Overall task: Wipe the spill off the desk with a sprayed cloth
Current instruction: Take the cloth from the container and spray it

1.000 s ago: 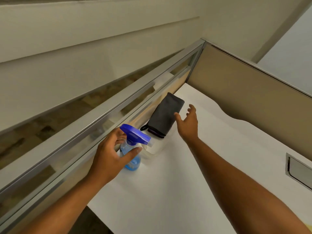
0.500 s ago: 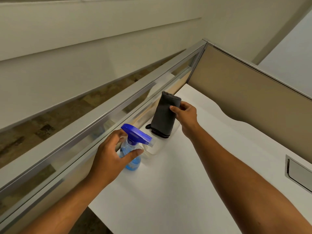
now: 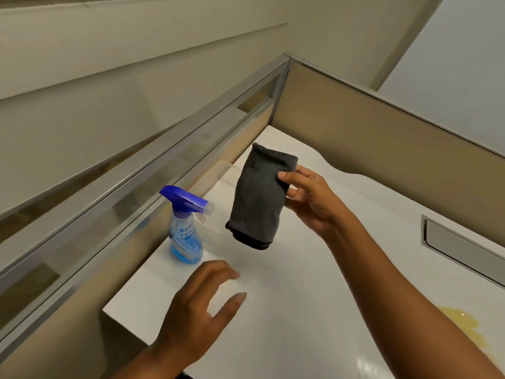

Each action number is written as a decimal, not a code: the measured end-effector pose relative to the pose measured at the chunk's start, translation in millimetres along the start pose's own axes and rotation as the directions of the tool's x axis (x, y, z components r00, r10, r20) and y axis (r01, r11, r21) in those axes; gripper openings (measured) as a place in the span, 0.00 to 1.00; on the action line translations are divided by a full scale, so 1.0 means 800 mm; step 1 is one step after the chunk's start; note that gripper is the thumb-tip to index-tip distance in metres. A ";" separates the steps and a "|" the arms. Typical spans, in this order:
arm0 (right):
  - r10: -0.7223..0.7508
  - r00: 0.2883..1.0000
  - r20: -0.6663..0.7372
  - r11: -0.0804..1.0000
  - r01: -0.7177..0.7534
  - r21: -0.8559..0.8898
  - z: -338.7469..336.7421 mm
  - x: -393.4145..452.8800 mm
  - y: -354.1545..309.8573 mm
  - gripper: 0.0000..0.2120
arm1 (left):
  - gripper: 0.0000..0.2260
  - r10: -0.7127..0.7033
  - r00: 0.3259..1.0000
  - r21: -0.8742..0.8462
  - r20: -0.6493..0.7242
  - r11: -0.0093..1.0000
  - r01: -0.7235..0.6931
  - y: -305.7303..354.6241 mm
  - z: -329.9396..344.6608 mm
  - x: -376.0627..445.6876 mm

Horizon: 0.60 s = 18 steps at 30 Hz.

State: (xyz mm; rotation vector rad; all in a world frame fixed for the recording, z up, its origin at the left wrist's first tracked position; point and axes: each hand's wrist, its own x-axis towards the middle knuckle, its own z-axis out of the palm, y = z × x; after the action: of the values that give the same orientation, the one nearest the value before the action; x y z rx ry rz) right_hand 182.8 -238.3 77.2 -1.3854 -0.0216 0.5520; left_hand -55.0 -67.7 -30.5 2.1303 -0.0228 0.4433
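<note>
A folded dark grey cloth [image 3: 257, 195] hangs above the white desk [image 3: 287, 310], pinched at its upper right edge by my right hand [image 3: 311, 198]. The spray bottle [image 3: 185, 228], clear with blue liquid and a blue trigger head, stands upright on the desk just left of the cloth. My left hand [image 3: 199, 315] hovers over the desk in front of the bottle, fingers apart and holding nothing. A yellow spill [image 3: 464, 326] lies on the desk at the lower right, partly hidden behind my right forearm.
A glass-and-metal partition [image 3: 164, 170] runs along the desk's left side and a tan partition panel [image 3: 382, 138] along the back. A grey cable hatch [image 3: 461, 250] is set into the desk at the right. The desk's left front corner [image 3: 109, 310] is near my left hand.
My right hand has lifted the cloth off the desk. My left hand has let go of the spray bottle and drawn back toward me, open. The view has tilted, showing the spill.
</note>
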 end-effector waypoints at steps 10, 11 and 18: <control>0.065 0.993 0.098 0.994 -0.072 0.077 -0.052 -0.087 0.007 0.18 | 0.44 -0.235 0.927 -0.416 0.293 0.841 0.345 0.056 0.040 0.094; 0.051 0.992 0.112 0.994 -0.061 0.091 -0.056 -0.092 0.005 0.20 | 0.41 -0.221 0.899 -0.467 0.379 0.793 0.392 0.057 0.042 0.101; 0.016 0.942 0.335 0.823 -0.203 0.531 -0.054 -0.119 0.054 0.49 | 0.17 -0.123 0.831 -0.691 0.543 0.497 0.525 0.071 0.039 0.102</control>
State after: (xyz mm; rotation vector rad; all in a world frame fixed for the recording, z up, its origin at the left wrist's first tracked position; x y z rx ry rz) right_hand 98.8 -311.1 56.5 -0.7119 -0.0353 0.8039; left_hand 20.6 -113.2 25.8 1.1752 -0.0519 -0.2792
